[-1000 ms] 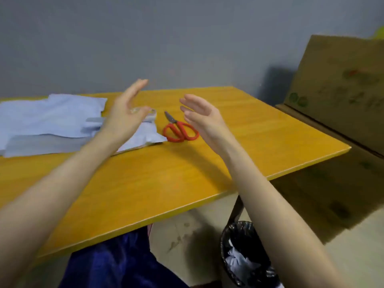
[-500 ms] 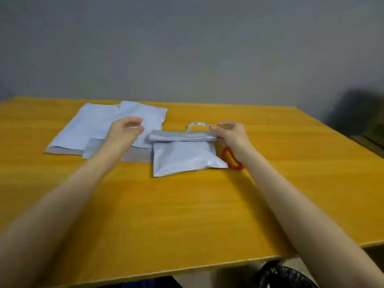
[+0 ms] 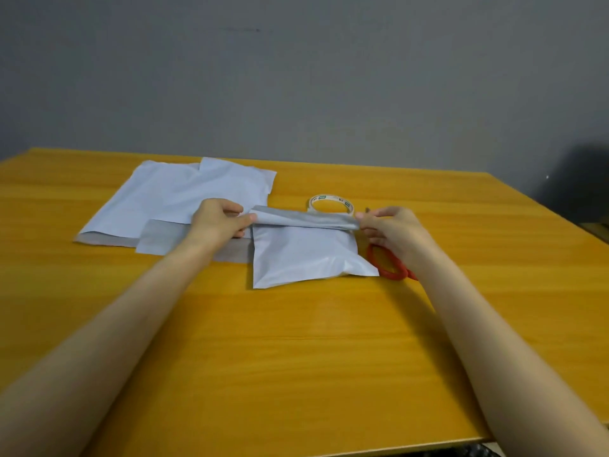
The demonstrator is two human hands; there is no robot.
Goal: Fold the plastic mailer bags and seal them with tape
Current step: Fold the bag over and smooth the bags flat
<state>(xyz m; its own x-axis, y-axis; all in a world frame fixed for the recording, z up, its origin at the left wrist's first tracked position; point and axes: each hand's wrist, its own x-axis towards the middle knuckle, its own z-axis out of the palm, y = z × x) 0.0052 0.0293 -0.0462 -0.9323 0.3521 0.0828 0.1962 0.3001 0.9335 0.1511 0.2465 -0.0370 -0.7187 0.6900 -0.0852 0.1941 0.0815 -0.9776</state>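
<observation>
Mailer bag (image 3: pixel 306 255): flap (image 3: pixel 303 220) mid-fold, L hand (image 3: pixel 219 221) & R hand (image 3: pixel 392 230) each pinching one flap end, bag between pinches. Untaped. Tape roll (image 3: pixel 331 204) just beyond grip; flat mailers (image 3: pixel 184 192) behind L hand, pending.

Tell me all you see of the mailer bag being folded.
The mailer bag is pale, glossy plastic, roughly square, lying on the yellow table. Its darker grey top flap is lifted and curling over. The left hand pinches the flap's left end, the right hand its right end. Its left edge overlaps another flat bag; red scissors lie by its right corner.
</observation>
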